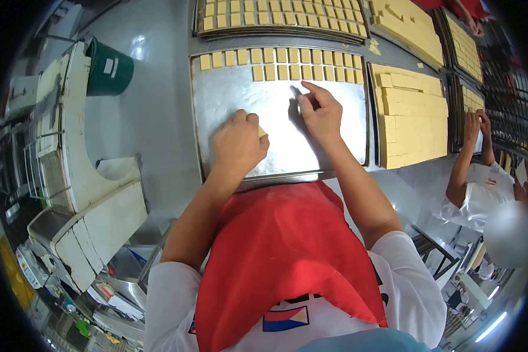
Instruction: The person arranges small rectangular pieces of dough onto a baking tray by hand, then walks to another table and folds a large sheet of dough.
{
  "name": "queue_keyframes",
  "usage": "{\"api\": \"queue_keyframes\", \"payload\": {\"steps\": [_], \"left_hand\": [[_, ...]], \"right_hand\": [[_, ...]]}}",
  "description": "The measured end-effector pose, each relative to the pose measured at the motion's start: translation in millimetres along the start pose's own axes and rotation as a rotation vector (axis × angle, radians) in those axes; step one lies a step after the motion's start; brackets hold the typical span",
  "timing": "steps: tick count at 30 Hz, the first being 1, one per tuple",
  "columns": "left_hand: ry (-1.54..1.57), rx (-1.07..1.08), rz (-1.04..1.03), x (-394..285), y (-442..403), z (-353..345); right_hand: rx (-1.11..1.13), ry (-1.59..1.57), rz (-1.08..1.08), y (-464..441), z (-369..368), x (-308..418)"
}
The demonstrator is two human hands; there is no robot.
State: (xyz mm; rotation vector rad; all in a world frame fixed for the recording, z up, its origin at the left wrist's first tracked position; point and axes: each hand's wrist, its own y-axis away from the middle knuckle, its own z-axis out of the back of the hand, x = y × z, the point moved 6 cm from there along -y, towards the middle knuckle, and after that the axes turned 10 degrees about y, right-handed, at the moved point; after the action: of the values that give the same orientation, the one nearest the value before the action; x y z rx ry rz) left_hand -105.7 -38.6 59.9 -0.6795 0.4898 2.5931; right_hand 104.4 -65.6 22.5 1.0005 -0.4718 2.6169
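A metal baking tray [234,97] lies in front of me, with small pale-yellow rectangular dough pieces [280,56] in two rows along its far edge. The second row covers only the right part. My left hand [240,142] is closed over the tray's near left area; a yellow dough piece shows between its thumb and curled fingers. How many pieces it holds is hidden. Just below the second row, my right hand [322,114] hovers with index finger stretched out and thumb apart from it. Nothing shows between them.
Beyond my tray stands another tray of cut pieces [281,17]. To the right lie a slab of cut yellow dough [413,117] and a second slab [408,29]. A co-worker's hands [476,124] work at a tray further right. A green bin [108,67] stands at left.
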Motion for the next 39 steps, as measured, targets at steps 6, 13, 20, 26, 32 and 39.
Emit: {"api": "queue_keyframes", "payload": {"steps": [6, 13, 20, 26, 32, 39], "left_hand": [[-0.007, -0.063, -0.059, 9, 5, 2], [0.761, -0.225, -0.170, 19, 3, 20], [0.888, -0.286, -0.259, 28, 4, 22], [1.382, -0.241, 0.026, 50, -2, 4], [1.393, -0.134, 0.122, 62, -13, 3], [0.857, -0.283, 0.017, 77, -34, 21]], "right_hand": [[0.156, -0.127, -0.074, 5, -4, 7], [0.677, -0.679, -0.338, 22, -30, 42], [0.587, -1.003, -0.492, 18, -38, 68], [0.458, -0.760, -0.408, 13, -39, 78], [0.424, -0.651, -0.366, 10, -45, 80], [0.297, -0.138, 0.050, -5, -67, 71]]}}
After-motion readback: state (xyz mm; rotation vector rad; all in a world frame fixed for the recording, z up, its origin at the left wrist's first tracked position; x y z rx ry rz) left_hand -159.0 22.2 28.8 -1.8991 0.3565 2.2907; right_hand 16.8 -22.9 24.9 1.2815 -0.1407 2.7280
